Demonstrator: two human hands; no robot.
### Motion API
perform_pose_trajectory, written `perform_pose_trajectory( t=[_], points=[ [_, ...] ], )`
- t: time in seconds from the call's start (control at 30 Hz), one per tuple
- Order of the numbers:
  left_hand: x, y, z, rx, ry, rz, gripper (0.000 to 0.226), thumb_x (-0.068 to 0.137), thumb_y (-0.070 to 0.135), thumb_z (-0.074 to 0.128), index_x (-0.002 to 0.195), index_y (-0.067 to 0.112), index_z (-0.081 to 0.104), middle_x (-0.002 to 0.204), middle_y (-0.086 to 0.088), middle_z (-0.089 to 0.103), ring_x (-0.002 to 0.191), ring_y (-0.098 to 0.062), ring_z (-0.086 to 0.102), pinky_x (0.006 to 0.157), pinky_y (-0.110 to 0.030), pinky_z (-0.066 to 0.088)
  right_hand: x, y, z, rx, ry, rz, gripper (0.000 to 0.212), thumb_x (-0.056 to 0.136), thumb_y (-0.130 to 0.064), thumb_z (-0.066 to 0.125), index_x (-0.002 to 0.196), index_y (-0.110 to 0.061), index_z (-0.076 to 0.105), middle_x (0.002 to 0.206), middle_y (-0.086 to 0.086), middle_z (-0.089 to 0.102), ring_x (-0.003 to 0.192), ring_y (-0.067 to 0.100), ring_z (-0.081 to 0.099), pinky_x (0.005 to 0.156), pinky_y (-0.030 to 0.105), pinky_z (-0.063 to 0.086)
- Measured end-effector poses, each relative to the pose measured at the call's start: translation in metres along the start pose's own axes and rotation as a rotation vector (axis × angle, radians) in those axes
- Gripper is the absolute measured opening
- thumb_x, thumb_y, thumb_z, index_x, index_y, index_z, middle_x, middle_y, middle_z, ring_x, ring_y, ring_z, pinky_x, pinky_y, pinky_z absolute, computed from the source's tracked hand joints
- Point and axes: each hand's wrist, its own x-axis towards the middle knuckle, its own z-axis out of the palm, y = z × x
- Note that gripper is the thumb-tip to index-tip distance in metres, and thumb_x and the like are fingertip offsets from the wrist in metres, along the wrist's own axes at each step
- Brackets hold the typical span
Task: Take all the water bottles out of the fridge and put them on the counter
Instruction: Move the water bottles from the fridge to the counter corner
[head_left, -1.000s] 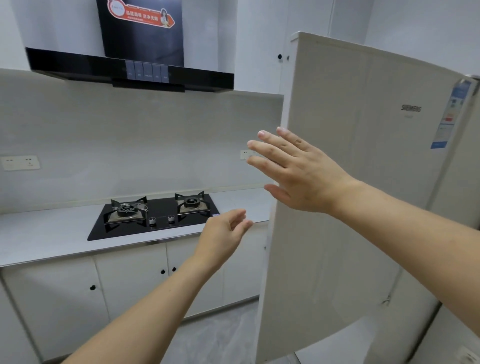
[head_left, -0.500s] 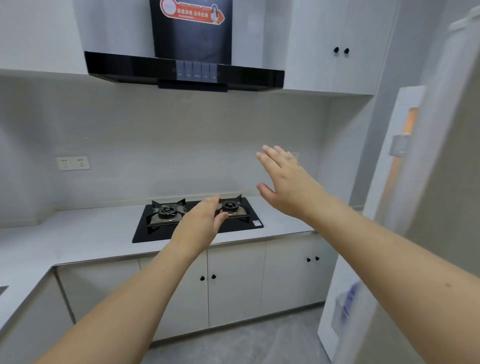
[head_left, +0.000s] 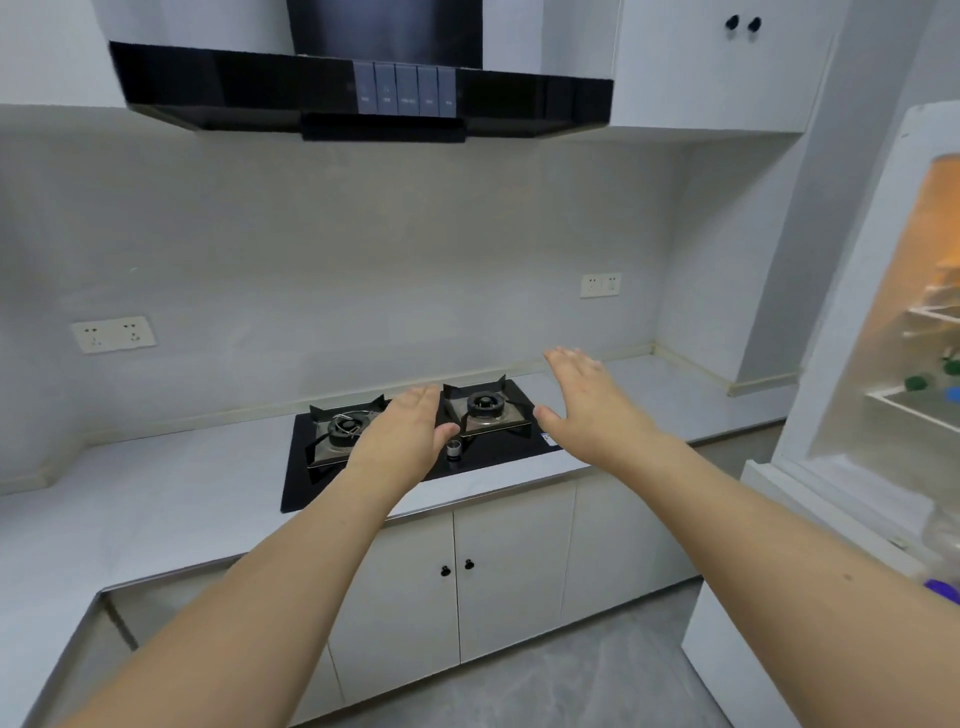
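Head view had swung right since half a second earlier, exposing the lit fridge (head_left: 906, 291) interior; blurred bottle caps (head_left: 915, 383) sat on its shelf. Left hand (head_left: 402, 436) and right hand (head_left: 589, 402) had dropped lower, fingers extended, empty, above the counter (head_left: 156, 483).

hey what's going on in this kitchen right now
A person stands facing the counter with both arms stretched out. The left hand and right hand are open and hold nothing, raised in front of the stove. The fridge at the right edge stands open and lit, with a few coloured caps, probably bottles, on a shelf, too blurred to count. No bottle is on the counter yet, so the unloading has not begun.
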Motion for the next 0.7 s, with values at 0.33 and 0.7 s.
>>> perform_pose_trajectory(
  t=[0.33, 0.7],
  points=[
    [0.142, 0.013, 0.063, 0.000, -0.042, 0.127, 0.061, 0.100, 0.043, 0.040, 0.149, 0.010, 0.024, 0.153, -0.008, 0.032, 0.141, -0.021, 0.029, 0.111, -0.034, 0.030, 0.091, 0.089, 0.033, -0.005, -0.014, 0.144, 0.064, 0.098, -0.029, 0.046, 0.153, -0.012, 0.018, 0.160, 0.005, 0.017, 0.148, 0.020, 0.009, 0.120, 0.033, 0.011],
    [0.302, 0.074, 0.121, -0.054, -0.073, 0.281, 0.061, 0.100, 0.038, 0.043, 0.149, 0.007, 0.024, 0.154, -0.011, 0.030, 0.142, -0.024, 0.027, 0.114, -0.035, 0.025, 0.167, 0.214, 0.036, -0.013, 0.030, 0.308, 0.063, 0.098, -0.031, 0.047, 0.153, -0.013, 0.020, 0.159, 0.005, 0.020, 0.147, 0.021, 0.014, 0.117, 0.032, 0.014]
  ],
)
